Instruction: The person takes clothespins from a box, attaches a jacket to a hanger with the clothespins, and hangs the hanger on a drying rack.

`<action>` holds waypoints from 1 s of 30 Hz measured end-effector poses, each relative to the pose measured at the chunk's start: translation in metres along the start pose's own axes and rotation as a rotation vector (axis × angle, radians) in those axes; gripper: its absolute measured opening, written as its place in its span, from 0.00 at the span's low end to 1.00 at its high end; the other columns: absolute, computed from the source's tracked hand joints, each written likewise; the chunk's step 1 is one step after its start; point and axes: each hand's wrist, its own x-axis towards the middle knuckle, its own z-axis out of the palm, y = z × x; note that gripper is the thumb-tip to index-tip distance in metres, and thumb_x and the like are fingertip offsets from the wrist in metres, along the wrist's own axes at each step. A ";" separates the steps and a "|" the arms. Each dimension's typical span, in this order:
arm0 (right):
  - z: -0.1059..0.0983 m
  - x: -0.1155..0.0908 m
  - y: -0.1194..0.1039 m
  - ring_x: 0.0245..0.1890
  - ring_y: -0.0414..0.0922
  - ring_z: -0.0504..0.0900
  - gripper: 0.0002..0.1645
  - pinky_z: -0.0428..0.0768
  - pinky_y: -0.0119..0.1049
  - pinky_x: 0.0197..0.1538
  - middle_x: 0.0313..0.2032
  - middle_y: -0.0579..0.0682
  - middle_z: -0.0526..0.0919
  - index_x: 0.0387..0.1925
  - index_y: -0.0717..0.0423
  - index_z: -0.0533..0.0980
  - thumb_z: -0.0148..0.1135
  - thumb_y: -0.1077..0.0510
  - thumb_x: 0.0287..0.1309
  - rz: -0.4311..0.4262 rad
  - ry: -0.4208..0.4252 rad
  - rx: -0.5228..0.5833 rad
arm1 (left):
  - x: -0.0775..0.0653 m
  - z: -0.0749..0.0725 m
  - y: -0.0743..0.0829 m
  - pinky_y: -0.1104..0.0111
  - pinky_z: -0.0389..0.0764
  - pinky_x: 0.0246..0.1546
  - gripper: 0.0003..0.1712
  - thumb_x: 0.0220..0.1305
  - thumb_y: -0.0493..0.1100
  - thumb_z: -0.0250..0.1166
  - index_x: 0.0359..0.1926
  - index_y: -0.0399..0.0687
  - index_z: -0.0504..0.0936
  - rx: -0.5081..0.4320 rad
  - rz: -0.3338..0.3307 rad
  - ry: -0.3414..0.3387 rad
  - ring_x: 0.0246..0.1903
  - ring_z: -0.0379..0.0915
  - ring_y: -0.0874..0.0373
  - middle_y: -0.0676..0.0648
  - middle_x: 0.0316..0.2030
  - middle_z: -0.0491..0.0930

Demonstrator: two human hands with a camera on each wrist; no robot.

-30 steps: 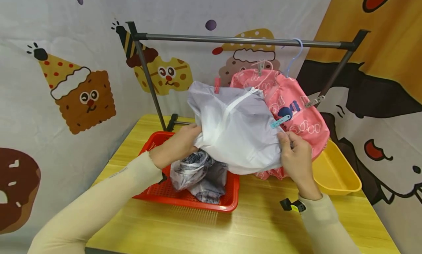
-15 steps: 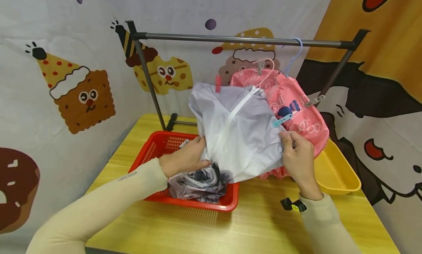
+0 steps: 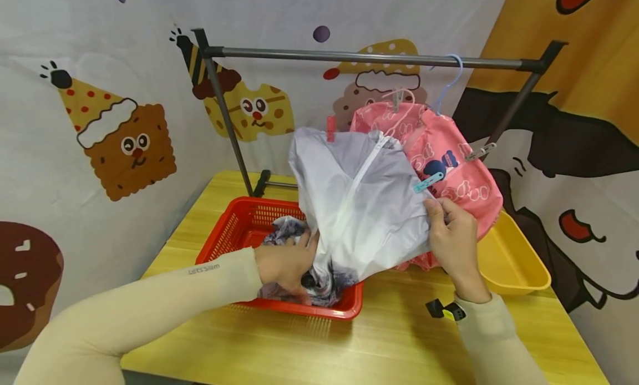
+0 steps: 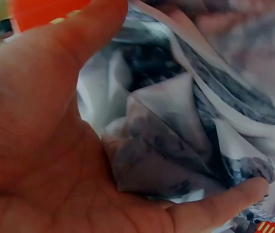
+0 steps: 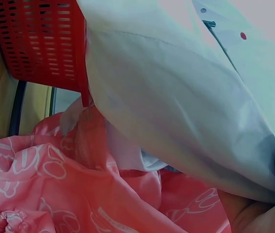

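Observation:
A white and pale-lilac zip jacket (image 3: 369, 207) hangs on a pink hanger (image 3: 405, 110), with a red clothes peg (image 3: 331, 128) and a blue clothes peg (image 3: 428, 182) on it. Its dark-patterned lower part spills into the red basket (image 3: 279, 305). My right hand (image 3: 453, 235) pinches the jacket's right edge between thumb and fingers; the right wrist view has the cloth (image 5: 186, 111) stretched away from the fingertips. Over the basket, my left hand (image 3: 288, 263) touches the bunched patterned cloth (image 4: 166, 136), its thumb and fingers spread.
A pink patterned garment (image 3: 459, 174) hangs behind on a blue hanger (image 3: 451, 80) from the metal rack (image 3: 319, 55). At the right stands a yellow basin (image 3: 514, 257). A grey peg (image 3: 481, 152) grips the pink garment. Everything stands on a wooden table (image 3: 399, 340).
My left hand has let go of the jacket's left edge and moved down to the cloth in the basket. The jacket's lower left side has dropped. My right hand keeps its pinch.

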 end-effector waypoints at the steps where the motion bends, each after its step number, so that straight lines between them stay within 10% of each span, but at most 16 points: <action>1: 0.000 0.000 0.000 0.21 0.30 0.78 0.16 0.72 0.21 0.25 0.25 0.56 0.81 0.43 0.63 0.90 0.68 0.55 0.87 0.002 -0.004 0.002 | 0.003 0.001 0.002 0.36 0.73 0.86 0.90 0.61 0.73 0.87 0.96 0.42 0.33 0.046 -0.021 -0.009 0.90 0.54 0.21 0.32 0.96 0.42; 12: -0.001 -0.003 0.001 0.21 0.31 0.78 0.16 0.74 0.21 0.25 0.27 0.58 0.85 0.42 0.63 0.91 0.68 0.55 0.87 0.001 -0.017 -0.016 | 0.023 0.015 0.012 0.41 0.89 0.69 0.89 0.48 0.67 0.96 0.97 0.51 0.46 0.349 -0.085 0.006 0.80 0.71 0.38 0.43 0.87 0.62; 19: -0.002 -0.005 0.001 0.22 0.31 0.83 0.19 0.82 0.21 0.28 0.30 0.60 0.88 0.44 0.65 0.90 0.66 0.53 0.88 0.013 -0.054 -0.011 | 0.040 0.018 -0.001 0.50 0.84 0.76 0.78 0.52 0.65 0.94 0.91 0.43 0.60 0.521 0.067 0.070 0.76 0.75 0.43 0.41 0.83 0.69; 26: -0.002 -0.006 0.002 0.23 0.30 0.84 0.17 0.82 0.21 0.29 0.31 0.61 0.89 0.45 0.66 0.90 0.67 0.54 0.87 0.010 -0.054 -0.015 | 0.091 0.049 -0.042 0.46 0.86 0.72 0.68 0.58 0.53 0.92 0.89 0.42 0.62 0.445 0.233 0.186 0.66 0.85 0.41 0.38 0.75 0.79; 30: -0.002 -0.007 0.002 0.24 0.29 0.83 0.16 0.81 0.20 0.29 0.32 0.61 0.90 0.45 0.64 0.91 0.69 0.55 0.86 0.013 -0.052 -0.018 | 0.097 0.054 -0.054 0.50 0.95 0.55 0.52 0.66 0.42 0.87 0.84 0.48 0.70 0.396 0.331 0.274 0.53 0.92 0.42 0.41 0.64 0.87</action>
